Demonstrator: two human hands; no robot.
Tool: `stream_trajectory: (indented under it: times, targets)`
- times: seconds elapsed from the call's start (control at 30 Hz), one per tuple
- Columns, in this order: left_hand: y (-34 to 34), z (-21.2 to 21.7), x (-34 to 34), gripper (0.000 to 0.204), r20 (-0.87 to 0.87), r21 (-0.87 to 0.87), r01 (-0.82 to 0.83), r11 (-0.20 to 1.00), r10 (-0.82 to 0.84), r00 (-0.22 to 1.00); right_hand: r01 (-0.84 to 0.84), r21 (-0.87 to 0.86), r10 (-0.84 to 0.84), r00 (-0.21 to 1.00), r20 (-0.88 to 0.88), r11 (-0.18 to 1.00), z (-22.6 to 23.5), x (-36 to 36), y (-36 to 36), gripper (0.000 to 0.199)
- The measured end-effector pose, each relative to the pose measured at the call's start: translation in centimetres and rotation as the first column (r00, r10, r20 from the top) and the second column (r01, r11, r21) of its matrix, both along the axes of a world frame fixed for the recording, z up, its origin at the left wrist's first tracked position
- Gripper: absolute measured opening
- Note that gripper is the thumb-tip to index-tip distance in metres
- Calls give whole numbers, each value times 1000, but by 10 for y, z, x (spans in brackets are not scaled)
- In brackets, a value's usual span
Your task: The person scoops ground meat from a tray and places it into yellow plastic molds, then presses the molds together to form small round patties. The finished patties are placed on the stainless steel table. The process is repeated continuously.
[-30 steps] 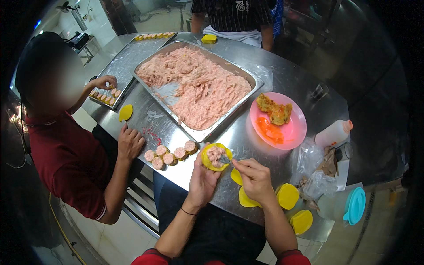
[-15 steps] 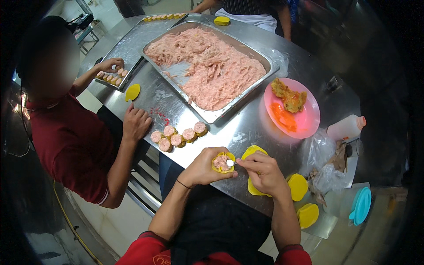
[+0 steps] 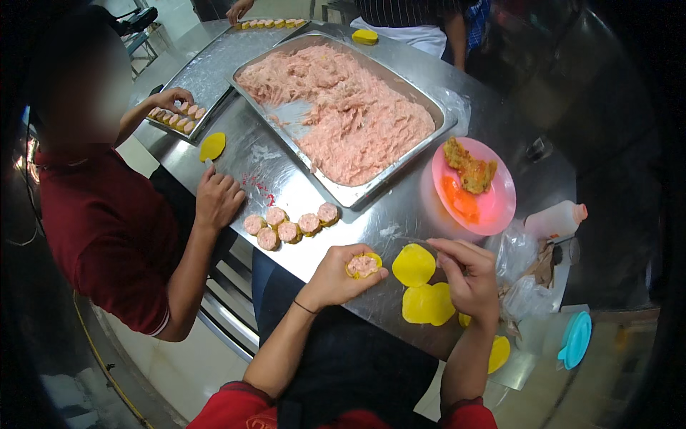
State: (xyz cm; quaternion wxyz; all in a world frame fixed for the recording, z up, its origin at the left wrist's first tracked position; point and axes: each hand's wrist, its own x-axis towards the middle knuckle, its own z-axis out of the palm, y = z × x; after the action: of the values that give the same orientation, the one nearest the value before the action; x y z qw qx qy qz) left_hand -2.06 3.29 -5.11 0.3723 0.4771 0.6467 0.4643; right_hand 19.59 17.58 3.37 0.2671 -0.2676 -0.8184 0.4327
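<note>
Cupping a filled dumpling (image 3: 363, 265) in the left hand (image 3: 341, 272), fingers curled around its yellow wrapper; shaping step is proceeding. The right hand (image 3: 468, 275), fingers loosely bent and holding nothing, is hovering beside the dumpling over the yellow wrappers (image 3: 421, 286); next likely needs pinching the rim.

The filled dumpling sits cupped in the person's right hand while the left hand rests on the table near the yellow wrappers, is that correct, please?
Not quite: the head view shows the filled dumpling cupped in the left hand, and it is the right hand that rests on the table near the yellow wrappers.
</note>
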Motion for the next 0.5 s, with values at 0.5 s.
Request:
stream_trajectory:
  times: [0.5]
  targets:
    - [1, -10, -3, 30, 53, 179, -58, 982, 49, 997, -192, 669, -345, 737, 581, 718, 10, -208, 151, 21]
